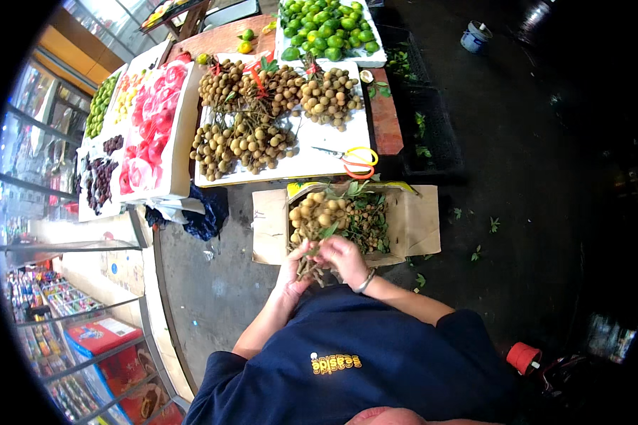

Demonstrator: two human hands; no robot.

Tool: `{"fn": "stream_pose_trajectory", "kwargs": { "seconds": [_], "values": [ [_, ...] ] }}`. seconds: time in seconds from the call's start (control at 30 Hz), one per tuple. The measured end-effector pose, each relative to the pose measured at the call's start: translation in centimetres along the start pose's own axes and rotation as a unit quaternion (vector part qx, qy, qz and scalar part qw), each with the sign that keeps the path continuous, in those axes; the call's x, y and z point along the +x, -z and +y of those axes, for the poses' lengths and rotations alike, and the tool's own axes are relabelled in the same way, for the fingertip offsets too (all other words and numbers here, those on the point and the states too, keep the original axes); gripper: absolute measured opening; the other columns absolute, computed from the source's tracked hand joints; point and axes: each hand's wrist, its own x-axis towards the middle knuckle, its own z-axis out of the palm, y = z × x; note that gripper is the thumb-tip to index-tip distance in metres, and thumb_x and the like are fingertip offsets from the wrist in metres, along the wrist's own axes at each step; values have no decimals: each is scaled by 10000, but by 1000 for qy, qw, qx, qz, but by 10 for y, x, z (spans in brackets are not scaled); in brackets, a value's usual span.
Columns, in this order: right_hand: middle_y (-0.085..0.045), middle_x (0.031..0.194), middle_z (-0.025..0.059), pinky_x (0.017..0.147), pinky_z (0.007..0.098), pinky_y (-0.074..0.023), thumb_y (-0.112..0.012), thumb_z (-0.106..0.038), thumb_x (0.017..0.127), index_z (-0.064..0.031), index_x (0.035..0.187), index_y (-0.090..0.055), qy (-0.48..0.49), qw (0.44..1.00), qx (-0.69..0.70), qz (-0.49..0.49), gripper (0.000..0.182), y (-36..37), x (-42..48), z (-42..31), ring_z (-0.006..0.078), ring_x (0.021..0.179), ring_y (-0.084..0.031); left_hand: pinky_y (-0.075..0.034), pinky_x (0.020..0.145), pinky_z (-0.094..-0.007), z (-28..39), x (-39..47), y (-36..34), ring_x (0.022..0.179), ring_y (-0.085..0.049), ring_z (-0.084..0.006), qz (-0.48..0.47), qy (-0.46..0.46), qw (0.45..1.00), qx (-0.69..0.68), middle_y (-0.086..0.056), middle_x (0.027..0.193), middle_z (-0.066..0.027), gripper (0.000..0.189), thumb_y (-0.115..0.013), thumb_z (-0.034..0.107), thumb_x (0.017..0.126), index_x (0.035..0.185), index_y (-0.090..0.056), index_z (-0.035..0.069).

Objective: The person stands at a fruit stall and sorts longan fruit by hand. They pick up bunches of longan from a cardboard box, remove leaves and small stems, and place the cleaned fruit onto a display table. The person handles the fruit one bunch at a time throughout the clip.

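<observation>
A bunch of longans (pixel 319 212) with bare stems and a few leaves is held in front of my body, over the near left part of an open cardboard box (pixel 399 234). My left hand (pixel 292 271) is closed around its stems. My right hand (pixel 343 257) is at the upper stems, its fingers by a green leaf; whether they grip it is unclear. Inside the box lie small longans among green leaves (pixel 369 220). Scissors with red and yellow handles (pixel 359 162) rest on the white foam board (pixel 329 143), near several bunches of longans (pixel 244 143).
Green citrus fruits (pixel 329 32) fill a foam tray at the back. Pink-wrapped fruits (pixel 149 127) and dark grapes (pixel 100 183) lie at the left. Black crates (pixel 430 127) stand right of the table. Loose leaves (pixel 494 224) and a white bucket (pixel 476 37) are on the floor.
</observation>
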Motion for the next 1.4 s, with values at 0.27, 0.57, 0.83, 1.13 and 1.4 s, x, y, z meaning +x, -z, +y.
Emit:
{"fn": "stream_pose_trajectory", "kwargs": {
  "seconds": [0.27,0.57,0.83,1.13,1.4],
  "values": [
    [-560,821,-2,586,246,-443,-553,-101,931,-50,979,-504,16,996,-24,86,85,18,-4,1,91,653,-490,-460,668,-274,41,-5,35,659,-476,-101,-94,61,976,-187,-509,840,-41,182,-565,171,943,947,-479,10],
    [-577,729,151,608,401,-480,-638,-273,863,-51,848,-528,125,860,-493,-49,248,-22,45,-7,301,668,-598,-443,540,-232,49,-5,50,562,-472,-57,-70,66,994,-52,-570,783,-21,252,-571,274,947,940,-537,24],
    [-603,746,123,607,433,-479,-586,-252,865,-59,792,-542,179,868,-440,-145,210,-44,24,-19,331,713,-610,-550,630,-344,45,-10,37,657,-595,-157,56,11,997,46,-620,790,-64,198,-639,231,881,952,-580,56],
    [-629,774,68,653,323,-497,-541,-178,928,-39,967,-615,62,949,-249,-183,162,-39,-5,-28,179,693,-611,-458,518,-226,58,-16,38,541,-522,-70,65,-11,998,8,-556,633,1,147,-633,171,895,838,-553,62],
    [-561,701,-14,586,228,-448,-464,-115,932,-101,1110,-615,-111,979,-146,94,234,71,-1,19,89,626,-535,-432,534,-208,62,-39,28,536,-441,-43,-100,68,982,-146,-487,766,-16,152,-561,148,938,985,-452,53]
  ]
}}
